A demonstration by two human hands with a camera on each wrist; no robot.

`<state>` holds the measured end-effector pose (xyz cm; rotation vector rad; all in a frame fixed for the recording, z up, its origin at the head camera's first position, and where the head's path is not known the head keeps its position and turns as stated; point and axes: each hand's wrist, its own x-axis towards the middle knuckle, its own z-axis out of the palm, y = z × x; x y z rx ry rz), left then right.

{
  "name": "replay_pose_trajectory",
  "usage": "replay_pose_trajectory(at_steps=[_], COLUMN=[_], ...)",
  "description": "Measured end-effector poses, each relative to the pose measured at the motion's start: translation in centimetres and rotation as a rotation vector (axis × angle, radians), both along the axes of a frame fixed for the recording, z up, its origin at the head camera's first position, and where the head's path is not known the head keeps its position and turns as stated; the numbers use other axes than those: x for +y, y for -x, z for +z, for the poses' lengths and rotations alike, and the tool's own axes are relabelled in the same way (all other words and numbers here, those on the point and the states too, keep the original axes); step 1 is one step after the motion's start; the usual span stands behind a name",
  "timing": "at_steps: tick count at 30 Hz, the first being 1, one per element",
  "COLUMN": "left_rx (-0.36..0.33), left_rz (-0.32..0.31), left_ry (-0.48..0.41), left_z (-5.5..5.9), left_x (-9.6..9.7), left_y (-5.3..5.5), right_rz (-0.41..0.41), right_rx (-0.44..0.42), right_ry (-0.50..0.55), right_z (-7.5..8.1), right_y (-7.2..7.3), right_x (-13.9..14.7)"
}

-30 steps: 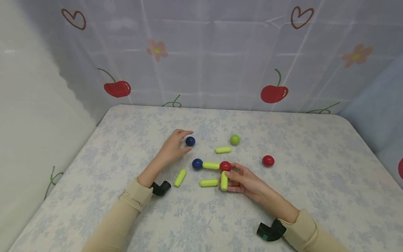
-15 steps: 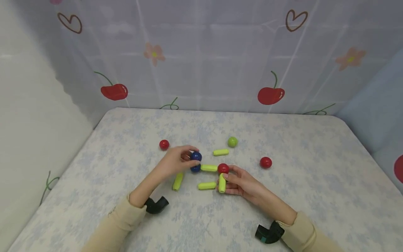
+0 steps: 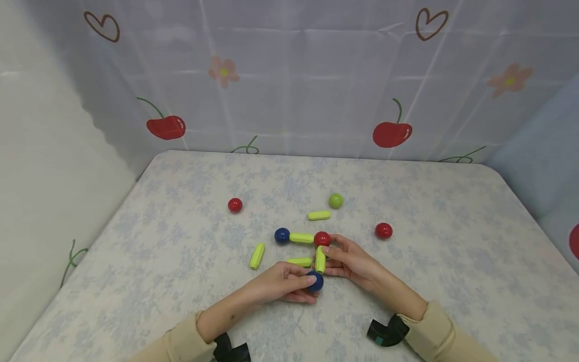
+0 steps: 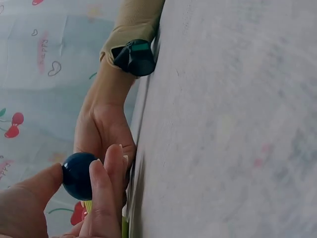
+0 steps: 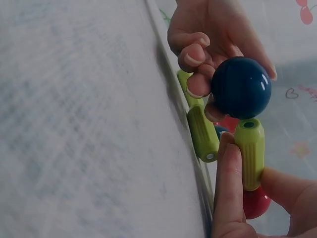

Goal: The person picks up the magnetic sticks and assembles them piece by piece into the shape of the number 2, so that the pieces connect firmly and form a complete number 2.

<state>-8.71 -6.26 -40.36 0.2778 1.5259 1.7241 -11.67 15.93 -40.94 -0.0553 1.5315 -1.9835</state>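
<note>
My left hand (image 3: 282, 282) pinches a blue ball (image 3: 315, 281) between thumb and fingers. In the right wrist view that blue ball (image 5: 241, 88) sits right at the holed end of a yellow-green rod (image 5: 249, 153). The thumb and fingers of my right hand (image 3: 353, 261) grip this rod. Its other end meets a red ball (image 3: 322, 239), which a second yellow-green rod (image 3: 301, 238) links to another blue ball (image 3: 282, 236) on the left. The left wrist view shows the held blue ball (image 4: 79, 176) between the fingertips, partly covering the right hand behind it.
Loose on the patterned tabletop (image 3: 194, 231) lie yellow-green rods: one left (image 3: 257, 256), one behind the left hand (image 3: 299, 262), one farther back (image 3: 319, 215). A green ball (image 3: 335, 201) and two red balls, left (image 3: 235, 205) and right (image 3: 384, 231), rest around them.
My left hand has taken hold of the blue ball and carried it toward me and rightward, to the near end of the gripped rod. The right hand has stayed in place.
</note>
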Motion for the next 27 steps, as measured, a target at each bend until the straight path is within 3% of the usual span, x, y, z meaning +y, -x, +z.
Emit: replay_pose_trajectory(at_steps=[5,12,16,23,26,27], left_rx=[-0.033,-0.156,-0.186,-0.175,-0.144,-0.105], left_rz=[0.022,0.096,0.118,0.094,0.061,0.045], left_ry=[-0.018,-0.016,-0.028,-0.088,-0.056,-0.033], left_z=[-0.39,-0.35,-0.43,-0.58,-0.32,-0.13], left_x=[0.21,0.56,0.71,0.81,0.41,0.09], left_y=[-0.02,-0.51,-0.65,-0.75,-0.72,-0.62], right_rz=[0.002,-0.019,-0.040,-0.059,-0.060,-0.062], right_rx=[0.011,0.003,-0.001,0.005,-0.005,-0.013], right_ry=[-0.001,-0.009,-0.008,0.000,-0.002,-0.006], right_z=[0.01,0.00,-0.05,-0.20,-0.17,-0.13], right_y=[-0.07,-0.05,-0.03,-0.05,-0.04,-0.02], right_x=[0.01,-0.05,-0.16,-0.31,-0.35,-0.39])
